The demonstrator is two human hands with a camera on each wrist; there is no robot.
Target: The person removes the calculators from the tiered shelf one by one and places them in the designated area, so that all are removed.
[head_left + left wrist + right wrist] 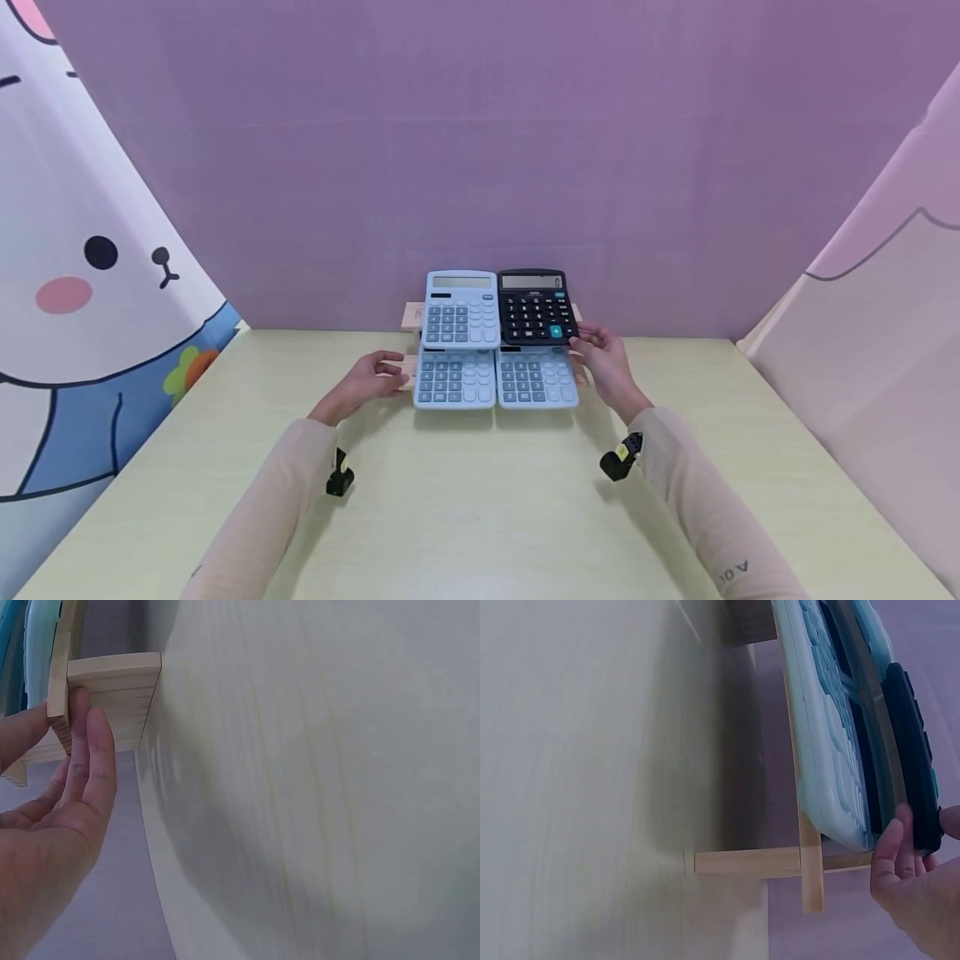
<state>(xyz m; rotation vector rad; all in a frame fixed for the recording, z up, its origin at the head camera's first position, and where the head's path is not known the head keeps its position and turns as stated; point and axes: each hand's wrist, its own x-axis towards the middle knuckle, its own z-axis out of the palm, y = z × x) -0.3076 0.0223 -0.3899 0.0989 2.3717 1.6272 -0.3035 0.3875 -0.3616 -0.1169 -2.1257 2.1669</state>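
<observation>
A wooden stand (411, 315) at the table's far middle carries calculators in two rows. On top lie a light blue calculator (461, 308) and a black calculator (536, 307); below are two more light blue calculators (454, 379) (537, 377). My left hand (382, 371) lies with straight fingers (94, 742) against the stand's left wooden end (112, 694). My right hand (596, 346) pinches the lower right corner of the black calculator (919, 787) between fingers and thumb, beside the stand's right leg (750, 862).
The pale wooden table (480, 500) runs from the stand to the near edge. A purple wall (480, 167) rises close behind the stand. Cartoon-printed cloth panels close off the left (82, 275) and right (885, 333) sides.
</observation>
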